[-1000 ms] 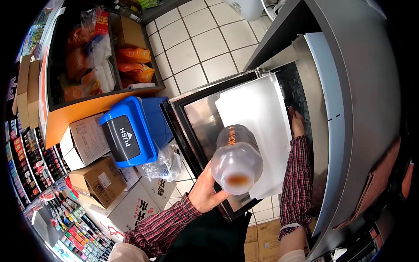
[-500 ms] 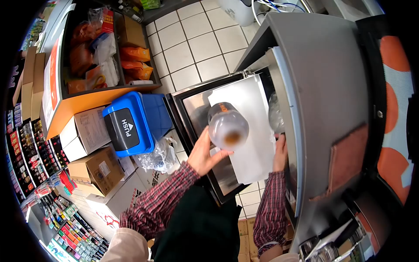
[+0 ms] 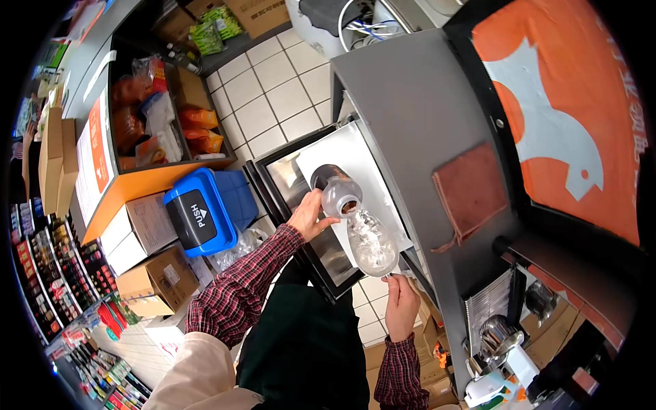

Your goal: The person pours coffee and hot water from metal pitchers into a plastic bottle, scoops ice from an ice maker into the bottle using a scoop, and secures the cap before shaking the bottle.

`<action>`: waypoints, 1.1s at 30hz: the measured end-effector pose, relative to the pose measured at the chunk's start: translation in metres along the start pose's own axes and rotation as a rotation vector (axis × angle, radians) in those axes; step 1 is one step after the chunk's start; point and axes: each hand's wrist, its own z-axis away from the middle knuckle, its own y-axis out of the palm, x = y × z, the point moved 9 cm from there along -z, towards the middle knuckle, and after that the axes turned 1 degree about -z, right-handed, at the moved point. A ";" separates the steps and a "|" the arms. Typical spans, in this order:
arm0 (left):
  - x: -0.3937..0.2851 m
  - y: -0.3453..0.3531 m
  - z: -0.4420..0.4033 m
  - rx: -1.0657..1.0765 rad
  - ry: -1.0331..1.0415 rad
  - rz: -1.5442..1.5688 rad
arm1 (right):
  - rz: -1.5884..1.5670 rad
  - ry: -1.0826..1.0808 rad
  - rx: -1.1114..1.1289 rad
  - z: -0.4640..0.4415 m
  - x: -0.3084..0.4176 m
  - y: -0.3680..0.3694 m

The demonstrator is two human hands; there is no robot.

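Fingers (image 3: 394, 283) of your right hand (image 3: 403, 313) pinch the ice-filled scoop (image 3: 372, 244), its tip beside the plastic bottle (image 3: 339, 190). Your left hand (image 3: 307, 217) curls around the bottle, apparently to steady it.

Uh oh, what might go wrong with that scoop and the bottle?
The scoop looks wider than the bottle's mouth, so some of the icy-looking chunks might miss and land on the white panel or the floor.

The right hand holds the full scoop only by its handle, so it might tip.

If the scoop bumps the bottle, the left hand's grip might slip and the brown stuff inside could spill.
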 end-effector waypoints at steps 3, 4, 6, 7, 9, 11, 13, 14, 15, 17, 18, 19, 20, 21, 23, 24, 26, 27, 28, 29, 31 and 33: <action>-0.011 0.006 -0.001 0.010 0.046 -0.021 | 0.006 0.080 0.016 0.008 -0.004 -0.006; -0.017 0.006 0.000 -0.021 0.087 -0.033 | 0.019 0.087 0.017 0.011 -0.007 -0.007; -0.019 0.011 -0.001 0.020 0.043 -0.013 | 0.028 0.098 0.010 0.016 -0.013 -0.010; -0.022 0.013 -0.002 0.036 0.023 0.005 | 0.021 0.116 0.014 0.018 -0.017 -0.010; -0.024 0.017 -0.004 0.056 0.004 0.022 | 0.011 0.137 0.018 0.020 -0.024 -0.009; -0.026 0.024 -0.004 0.045 0.033 0.064 | -0.021 0.085 -0.020 0.021 -0.027 -0.011; -0.027 0.029 -0.002 0.022 0.039 0.094 | -0.023 0.100 -0.019 0.022 -0.027 -0.013; -0.028 0.029 -0.001 -0.007 0.043 0.126 | -0.023 0.110 -0.016 0.022 -0.026 -0.014; -0.031 0.030 0.000 -0.007 0.046 0.127 | -0.022 0.109 -0.018 0.023 -0.025 -0.016; -0.029 0.035 0.004 0.024 -0.038 0.134 | 0.013 0.123 -0.018 0.024 -0.024 -0.019; -0.034 0.035 0.005 0.023 -0.038 0.136 | 0.015 0.122 -0.019 0.024 -0.024 -0.021; -0.036 0.033 0.007 0.005 -0.058 0.157 | 0.030 0.106 -0.022 0.024 -0.022 -0.023; -0.038 0.032 0.008 -0.014 -0.078 0.177 | 0.045 0.089 -0.025 0.024 -0.020 -0.024; -0.037 0.033 0.009 -0.016 -0.078 0.179 | 0.046 0.087 -0.025 0.025 -0.021 -0.025; -0.030 0.040 0.010 0.022 -0.126 0.209 | 0.111 0.090 -0.027 0.026 -0.022 -0.026; -0.030 0.041 0.010 0.020 -0.126 0.210 | 0.113 0.088 -0.027 0.026 -0.022 -0.028; -0.031 0.043 0.010 0.033 -0.117 0.220 | 0.123 0.101 -0.012 0.026 -0.024 -0.027; -0.030 0.044 0.010 0.033 -0.119 0.219 | 0.123 0.100 -0.010 0.025 -0.024 -0.027; -0.030 0.044 0.010 0.019 -0.116 0.246 | 0.121 0.091 -0.011 0.025 -0.023 -0.028; -0.030 0.044 0.010 0.006 -0.113 0.273 | 0.120 0.082 -0.012 0.025 -0.021 -0.029; -0.030 0.047 0.013 0.012 -0.142 0.289 | 0.104 0.079 -0.011 0.025 -0.020 -0.029; -0.028 0.049 0.013 0.018 -0.170 0.303 | 0.087 0.075 -0.010 0.024 -0.020 -0.030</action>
